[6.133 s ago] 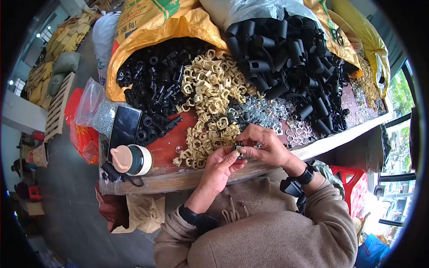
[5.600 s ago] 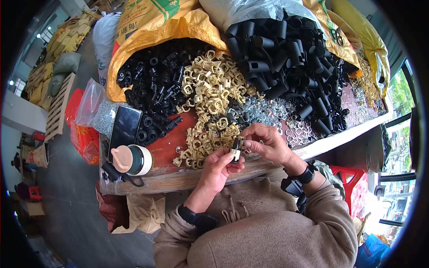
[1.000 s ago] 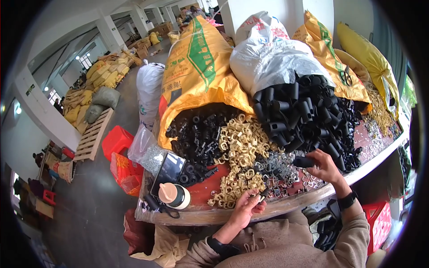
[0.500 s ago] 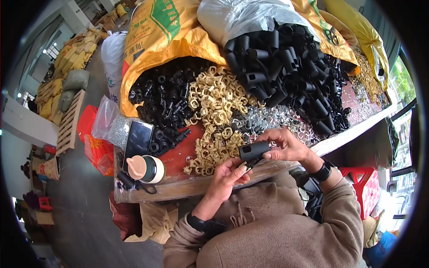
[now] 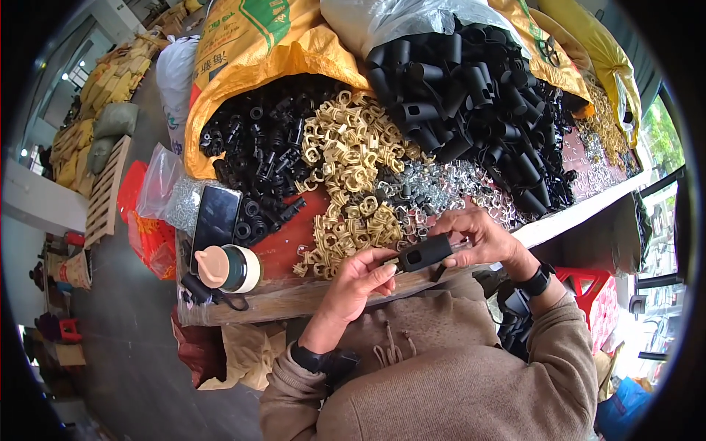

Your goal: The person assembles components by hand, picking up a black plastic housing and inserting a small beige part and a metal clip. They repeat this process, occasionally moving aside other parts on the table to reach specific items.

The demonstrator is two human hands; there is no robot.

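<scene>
Over the table's near edge, a black plastic sleeve (image 5: 431, 252) with a rectangular window lies sideways between my two hands. My right hand (image 5: 478, 239) is closed on the sleeve's right end, thumb below and fingers above. My left hand (image 5: 354, 283) pinches a small black-and-beige part (image 5: 393, 263) right at the sleeve's left end; how far it sits inside cannot be made out. Below the sleeve, near my right thumb, a small dark piece (image 5: 439, 273) shows, and what bears it is unclear. Just beyond my hands lies a heap of beige clip-like rings (image 5: 349, 220).
Black sleeves (image 5: 471, 95) spill from a silvery sack (image 5: 419, 22). An orange sack (image 5: 276, 62) holds black fittings (image 5: 257, 147). Small metal pieces (image 5: 434, 184) lie mid-table. At the left stand a lidded cup (image 5: 239, 268) and a phone (image 5: 216, 220). A red stool (image 5: 588, 287) is at right.
The sleeve has tilted, its right end now higher, and shifted slightly right. My left hand has moved a little left and up. The dark piece under the sleeve now shows.
</scene>
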